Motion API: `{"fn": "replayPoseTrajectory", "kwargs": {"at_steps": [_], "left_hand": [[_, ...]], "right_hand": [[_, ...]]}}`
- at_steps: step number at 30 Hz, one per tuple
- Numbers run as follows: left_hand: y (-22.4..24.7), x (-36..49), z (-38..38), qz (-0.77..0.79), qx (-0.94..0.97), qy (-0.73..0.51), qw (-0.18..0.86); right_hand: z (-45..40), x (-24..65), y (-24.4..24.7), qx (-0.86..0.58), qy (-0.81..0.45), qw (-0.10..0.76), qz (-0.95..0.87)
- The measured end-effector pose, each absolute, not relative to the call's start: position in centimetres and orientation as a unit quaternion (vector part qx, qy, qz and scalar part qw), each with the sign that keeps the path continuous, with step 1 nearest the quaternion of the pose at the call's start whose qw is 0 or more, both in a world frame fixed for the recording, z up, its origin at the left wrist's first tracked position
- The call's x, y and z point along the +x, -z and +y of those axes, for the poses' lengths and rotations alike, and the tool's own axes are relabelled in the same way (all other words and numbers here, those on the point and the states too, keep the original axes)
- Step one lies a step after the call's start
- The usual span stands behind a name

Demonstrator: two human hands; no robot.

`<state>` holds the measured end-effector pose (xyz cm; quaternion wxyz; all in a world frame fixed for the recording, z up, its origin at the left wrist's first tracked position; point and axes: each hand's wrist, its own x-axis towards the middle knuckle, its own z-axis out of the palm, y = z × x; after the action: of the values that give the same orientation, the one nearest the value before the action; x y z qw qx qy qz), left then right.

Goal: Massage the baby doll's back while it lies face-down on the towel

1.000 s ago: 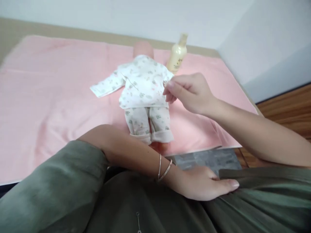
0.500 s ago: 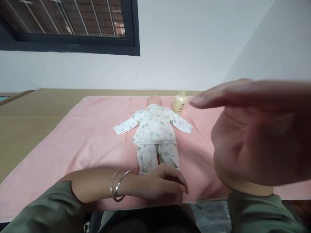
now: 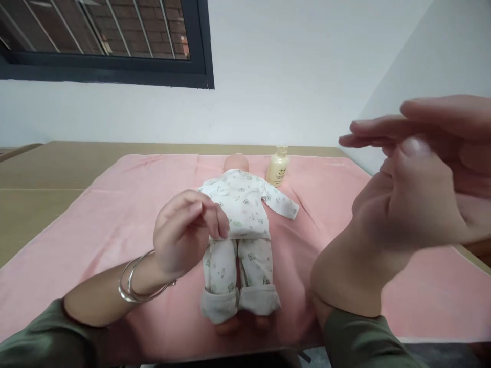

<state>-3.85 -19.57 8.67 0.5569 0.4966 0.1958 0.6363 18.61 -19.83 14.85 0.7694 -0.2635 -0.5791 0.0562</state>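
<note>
A baby doll (image 3: 245, 204) in a white printed top and trousers lies with its feet towards me and its bald head at the far end. My left hand (image 3: 187, 232), wearing silver bangles, is raised in front of the doll and hides one of its sleeves. Its fingers are loosely curled in with the thumb against them, and nothing shows in them. Up at the right, my right hand (image 3: 418, 189) is close to the camera, partly blurred, fingers stretched out and holding nothing visible. A pale yellow bottle (image 3: 277, 167) stands beside the doll's head.
A pink cloth (image 3: 146, 189) lies under the doll and bottle, on a tan table (image 3: 72, 163). Behind rises a white wall (image 3: 287, 66) with a dark-framed window (image 3: 199, 51) at upper left.
My left hand has lifted from the doll's lower legs and moved up and left, uncovering the rolled cuffs and feet. My right hand has shifted right, its fingers now higher.
</note>
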Motion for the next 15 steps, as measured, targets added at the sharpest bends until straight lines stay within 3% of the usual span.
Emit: {"fn": "replayPoseTrajectory", "kwargs": {"at_steps": [2, 7, 15], "left_hand": [[-9.1, -2.6, -17.5, 0.226, 0.456, -0.662, 0.551], [-8.9, 0.1, -12.3, 0.274, 0.35, -0.651, 0.615], [-9.5, 6.6, -4.2, 0.305, 0.288, -0.524, 0.741]], "right_hand": [[-17.7, 19.9, -15.5, -0.27, 0.019, 0.804, -0.53], [-11.4, 25.7, -14.5, -0.398, -0.063, 0.728, -0.554], [-3.3, 25.7, -8.8, -0.558, -0.124, 0.512, -0.642]]}}
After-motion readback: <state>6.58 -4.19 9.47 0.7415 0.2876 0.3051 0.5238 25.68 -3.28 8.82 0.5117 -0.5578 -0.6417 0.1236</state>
